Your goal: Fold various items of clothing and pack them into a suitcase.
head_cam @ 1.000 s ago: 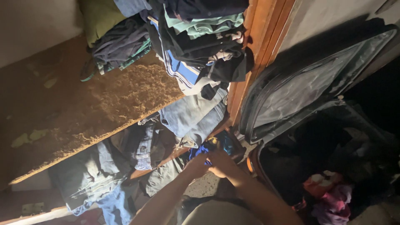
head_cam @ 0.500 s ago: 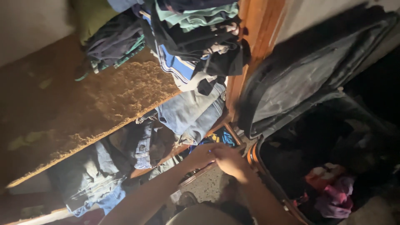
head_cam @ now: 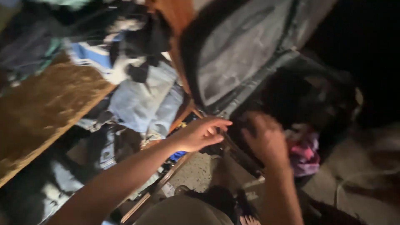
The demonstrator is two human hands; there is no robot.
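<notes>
Dim closet floor, blurred by motion; the left hand (head_cam: 200,134) reaches forward with arm outstretched, fingers loosely curled and index extended, holding nothing visible; the right hand (head_cam: 264,139), apart from it, hovers with fingers spread and empty over the rim of an open dark suitcase (head_cam: 308,96). Pink clothing (head_cam: 306,152) lies inside just beside that hand; folded jeans (head_cam: 146,102) sit on a wooden shelf (head_cam: 46,108) to the left.

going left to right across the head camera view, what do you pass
Wooden shelf board → folded jeans → left hand → right hand → pink clothes in the open suitcase.
</notes>
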